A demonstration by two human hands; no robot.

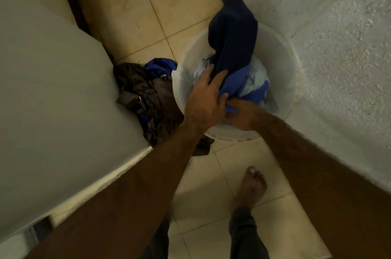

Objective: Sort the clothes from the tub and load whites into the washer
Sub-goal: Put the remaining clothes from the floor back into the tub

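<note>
Two hands work inside the tub [283,51], which stands on the floor [165,15] right of centre, close against the wall [338,26]. Head view: a navy-and-blue garment [232,32] hangs over the far rim and runs down into the tub, over a pale cloth [257,70] bunched at the bottom. The left hand [206,98] lies on the garment with fingers spread and nearly straight, thumb against a blue fold; a pinch cannot be confirmed. The right hand [243,114], nearer and lower and partly hidden by the left hand, has its fingers curled into the blue part of the garment. A pile [143,91] of dark clothes lies on the floor just left of the tub, against a white unit [53,89], probably the washer; its opening is not in view. Step in hand, as judged: sorting, with a coloured item being removed. Next move: lift the garment clear of the far rim and place it on the pile at left. Check that the pale cloth does not come up with it. Then inspect the pale cloth; in this dim light its colour cannot be fixed as white.
</note>
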